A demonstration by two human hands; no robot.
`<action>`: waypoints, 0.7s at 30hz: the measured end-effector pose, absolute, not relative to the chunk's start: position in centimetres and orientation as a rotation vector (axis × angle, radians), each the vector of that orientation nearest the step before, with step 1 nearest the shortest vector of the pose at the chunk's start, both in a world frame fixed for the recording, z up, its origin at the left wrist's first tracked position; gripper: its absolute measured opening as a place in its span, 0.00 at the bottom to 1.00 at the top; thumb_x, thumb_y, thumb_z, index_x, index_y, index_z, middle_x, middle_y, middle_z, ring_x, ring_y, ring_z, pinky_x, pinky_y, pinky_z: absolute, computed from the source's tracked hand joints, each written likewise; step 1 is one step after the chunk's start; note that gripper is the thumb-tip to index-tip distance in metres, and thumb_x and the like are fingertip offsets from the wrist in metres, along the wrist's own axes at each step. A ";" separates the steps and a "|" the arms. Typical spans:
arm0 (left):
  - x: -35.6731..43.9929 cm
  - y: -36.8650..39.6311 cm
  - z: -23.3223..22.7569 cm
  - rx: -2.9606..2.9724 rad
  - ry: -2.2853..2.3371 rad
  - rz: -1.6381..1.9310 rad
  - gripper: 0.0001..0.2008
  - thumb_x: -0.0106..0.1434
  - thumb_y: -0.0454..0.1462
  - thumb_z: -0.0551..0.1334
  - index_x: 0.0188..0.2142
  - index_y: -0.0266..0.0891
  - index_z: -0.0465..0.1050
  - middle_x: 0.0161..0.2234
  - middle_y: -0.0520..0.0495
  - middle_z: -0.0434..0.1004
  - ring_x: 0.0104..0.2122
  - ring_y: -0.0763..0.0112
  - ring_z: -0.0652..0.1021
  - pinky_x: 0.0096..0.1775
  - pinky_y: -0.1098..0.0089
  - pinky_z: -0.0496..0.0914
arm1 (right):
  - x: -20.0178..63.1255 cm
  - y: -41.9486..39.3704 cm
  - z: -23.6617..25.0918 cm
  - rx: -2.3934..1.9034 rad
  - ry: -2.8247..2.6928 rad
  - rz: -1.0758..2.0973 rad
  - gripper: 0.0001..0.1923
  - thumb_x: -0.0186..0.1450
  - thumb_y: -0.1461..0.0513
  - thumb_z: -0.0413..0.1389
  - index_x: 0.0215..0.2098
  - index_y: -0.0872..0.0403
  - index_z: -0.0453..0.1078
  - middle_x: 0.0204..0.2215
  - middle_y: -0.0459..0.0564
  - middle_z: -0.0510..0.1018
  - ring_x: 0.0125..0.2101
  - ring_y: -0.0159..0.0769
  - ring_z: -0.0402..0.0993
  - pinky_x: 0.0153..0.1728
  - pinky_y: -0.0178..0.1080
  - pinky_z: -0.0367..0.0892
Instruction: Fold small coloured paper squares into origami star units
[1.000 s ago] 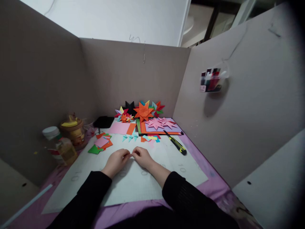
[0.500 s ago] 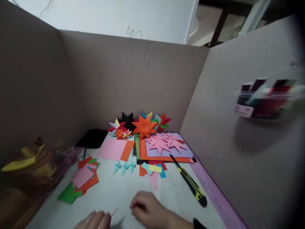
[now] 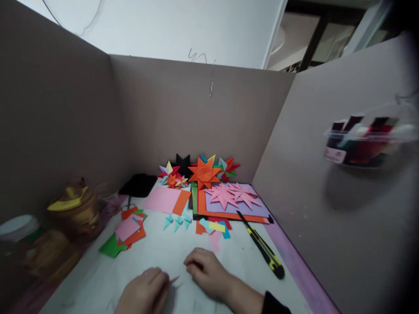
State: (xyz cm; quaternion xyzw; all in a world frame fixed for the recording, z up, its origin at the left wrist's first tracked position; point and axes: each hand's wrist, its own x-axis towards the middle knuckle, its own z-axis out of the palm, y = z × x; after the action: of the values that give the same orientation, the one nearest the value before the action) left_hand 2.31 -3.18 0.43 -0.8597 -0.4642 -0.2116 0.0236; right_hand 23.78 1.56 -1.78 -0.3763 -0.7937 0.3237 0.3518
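Resting on the white mat, our hands sit close together at its near edge. Our left hand lies knuckles up, fingers curled and pinching a small pink paper piece, whose pointed tip sticks out toward the right. Our right hand lies just beside that tip, fingers loosely curled, palm down on the mat; we cannot tell whether it touches the paper or grips anything.

Farther back on the mat from the hands: three small teal folded points and a scatter of coloured scraps. Left on the mat, a loose stack of pink, orange and green squares. At the mat's right edge, a yellow-and-black utility knife lies slantwise. Behind the mat, paper stars stand against the cardboard wall.
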 end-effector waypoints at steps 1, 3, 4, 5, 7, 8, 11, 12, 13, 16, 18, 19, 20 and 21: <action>2.5 -3.2 0.9 -2.700 -1.490 -0.657 0.09 0.62 0.36 0.52 0.27 0.41 0.68 0.24 0.50 0.72 0.25 0.72 0.73 0.25 0.75 0.65 | 23.7 1.5 -1.6 -0.953 -2.062 0.838 0.09 0.57 0.68 0.52 0.34 0.54 0.72 0.29 0.48 0.75 0.32 0.32 0.70 0.35 0.32 0.64; 2.7 -3.1 1.5 -2.737 -1.624 -0.695 0.10 0.63 0.37 0.52 0.27 0.41 0.67 0.24 0.50 0.72 0.25 0.72 0.73 0.27 0.75 0.65 | 23.4 1.3 -1.5 -0.927 -2.081 0.822 0.09 0.58 0.67 0.52 0.35 0.54 0.72 0.29 0.48 0.75 0.31 0.32 0.70 0.34 0.33 0.64; 2.6 -3.0 1.7 -2.757 -1.677 -0.719 0.10 0.64 0.38 0.51 0.28 0.40 0.67 0.24 0.50 0.71 0.25 0.73 0.72 0.27 0.75 0.64 | 23.2 1.2 -1.6 -0.899 -2.103 0.808 0.09 0.58 0.66 0.53 0.35 0.54 0.72 0.28 0.48 0.74 0.31 0.32 0.69 0.34 0.33 0.64; 2.6 -3.0 1.7 -2.766 -1.717 -0.756 0.11 0.64 0.39 0.51 0.28 0.40 0.67 0.24 0.51 0.71 0.24 0.73 0.71 0.27 0.75 0.64 | 22.9 1.1 -1.7 -0.875 -2.126 0.792 0.09 0.58 0.66 0.54 0.36 0.54 0.72 0.29 0.48 0.74 0.30 0.32 0.69 0.33 0.32 0.63; 2.3 -2.9 1.7 -2.777 -1.722 -0.860 0.11 0.64 0.40 0.51 0.29 0.40 0.67 0.25 0.50 0.70 0.25 0.73 0.71 0.28 0.74 0.63 | 22.3 0.7 -1.7 -0.863 -2.145 0.767 0.10 0.57 0.66 0.55 0.38 0.53 0.72 0.29 0.47 0.74 0.29 0.31 0.68 0.32 0.32 0.63; 2.2 -2.9 1.6 -2.786 -1.695 -0.903 0.11 0.64 0.41 0.51 0.30 0.39 0.68 0.26 0.50 0.71 0.26 0.73 0.71 0.29 0.74 0.63 | 21.9 0.5 -1.7 -0.865 -2.137 0.752 0.09 0.57 0.66 0.55 0.37 0.53 0.72 0.29 0.47 0.75 0.30 0.31 0.68 0.33 0.32 0.62; 2.0 -3.0 1.3 -2.804 -1.626 -0.972 0.12 0.64 0.42 0.52 0.29 0.39 0.68 0.25 0.50 0.70 0.26 0.73 0.69 0.29 0.74 0.62 | 20.9 -0.1 -1.7 -0.963 -2.024 0.729 0.05 0.59 0.65 0.53 0.30 0.55 0.72 0.26 0.46 0.74 0.28 0.30 0.68 0.32 0.32 0.62; 2.0 -3.0 1.2 -2.798 -1.618 -0.991 0.12 0.64 0.42 0.52 0.29 0.39 0.68 0.25 0.50 0.69 0.25 0.73 0.69 0.29 0.74 0.62 | 20.6 -0.3 -1.7 -0.996 -1.987 0.739 0.06 0.60 0.65 0.53 0.30 0.55 0.71 0.25 0.46 0.74 0.27 0.30 0.68 0.31 0.31 0.61; 2.0 -3.1 1.2 -2.793 -1.616 -1.004 0.13 0.63 0.42 0.52 0.29 0.38 0.68 0.25 0.50 0.69 0.25 0.73 0.69 0.29 0.73 0.62 | 20.5 -0.5 -1.7 -1.013 -1.968 0.755 0.06 0.60 0.64 0.53 0.29 0.55 0.71 0.25 0.45 0.73 0.27 0.29 0.67 0.29 0.31 0.61; 2.1 -3.1 1.0 -2.791 -1.620 -1.014 0.13 0.63 0.43 0.53 0.29 0.38 0.69 0.25 0.50 0.69 0.25 0.73 0.68 0.29 0.73 0.61 | 20.2 -0.8 -1.9 -1.036 -1.969 0.741 0.07 0.60 0.62 0.53 0.28 0.55 0.71 0.23 0.44 0.72 0.25 0.29 0.65 0.28 0.31 0.59; 2.2 -3.0 0.9 -2.808 -1.588 -1.010 0.13 0.63 0.43 0.52 0.29 0.38 0.69 0.25 0.50 0.69 0.25 0.72 0.68 0.29 0.73 0.61 | 20.3 -0.8 -2.2 -1.061 -1.953 0.763 0.07 0.60 0.61 0.53 0.29 0.55 0.71 0.22 0.44 0.72 0.24 0.28 0.65 0.27 0.30 0.59; 2.2 -3.0 0.9 -2.811 -1.579 -1.004 0.13 0.63 0.43 0.52 0.29 0.38 0.69 0.25 0.50 0.69 0.25 0.73 0.68 0.29 0.73 0.61 | 20.3 -0.7 -2.3 -1.076 -1.937 0.781 0.07 0.60 0.61 0.53 0.30 0.55 0.71 0.23 0.43 0.72 0.24 0.28 0.65 0.27 0.30 0.59; 2.3 -3.0 0.8 -2.814 -1.572 -0.997 0.14 0.63 0.43 0.52 0.29 0.38 0.69 0.24 0.50 0.69 0.24 0.73 0.67 0.29 0.73 0.61 | 20.3 -0.7 -2.5 -1.088 -1.924 0.797 0.06 0.60 0.61 0.52 0.30 0.55 0.70 0.23 0.43 0.72 0.24 0.28 0.65 0.27 0.30 0.59; 2.3 -3.0 0.8 -2.818 -1.563 -0.990 0.14 0.63 0.44 0.52 0.29 0.38 0.69 0.24 0.50 0.69 0.24 0.73 0.67 0.28 0.73 0.61 | 20.3 -0.6 -2.6 -1.094 -1.917 0.806 0.06 0.61 0.61 0.52 0.30 0.55 0.70 0.23 0.43 0.72 0.24 0.28 0.65 0.27 0.30 0.59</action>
State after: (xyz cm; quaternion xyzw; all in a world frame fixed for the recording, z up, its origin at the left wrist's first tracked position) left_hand 2.30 -2.95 0.77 -0.8304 -0.4606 -0.2917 -0.1147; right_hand 20.33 -0.58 -2.60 -0.4295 -0.7527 0.3166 0.3856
